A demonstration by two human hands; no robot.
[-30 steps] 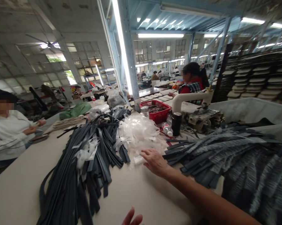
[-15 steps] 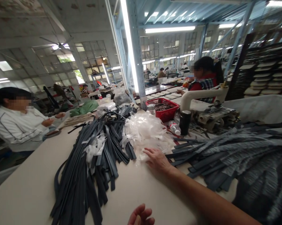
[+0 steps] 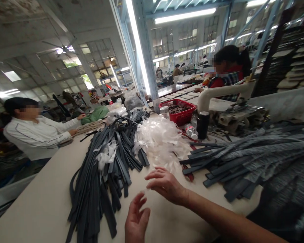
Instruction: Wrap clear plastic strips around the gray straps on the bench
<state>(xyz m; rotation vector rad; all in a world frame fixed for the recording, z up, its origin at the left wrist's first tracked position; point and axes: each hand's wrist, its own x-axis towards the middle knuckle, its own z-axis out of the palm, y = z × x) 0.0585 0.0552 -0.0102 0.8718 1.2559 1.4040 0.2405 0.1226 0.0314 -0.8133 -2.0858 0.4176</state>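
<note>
My right hand (image 3: 168, 187) is above the bare tabletop, in front of a heap of clear, whitish plastic strips (image 3: 158, 136). Its fingers point left and are bent together at the tips, where a small translucent plastic strip (image 3: 147, 191) shows faintly. Just below and to the left, my left hand (image 3: 137, 217) is raised with curled fingers and the thumb apart, holding nothing that I can see. Left of both hands lies a large bundle of dark grey flat strips (image 3: 91, 182), with a few plastic pieces (image 3: 107, 155) on top.
More dark strips (image 3: 217, 165), some plastic-covered, spread at the right. Behind the heap stand a red basket (image 3: 182, 116), a plastic bottle (image 3: 191, 131) and a black cylinder (image 3: 203, 125). A sewing machine (image 3: 225, 101) is behind. Co-workers sit at left (image 3: 35, 131) and back right (image 3: 230, 74).
My right hand has drawn back from the plastic heap towards me. My left hand has risen further into view, close to it. The left co-worker's arm now reaches to the green cloth.
</note>
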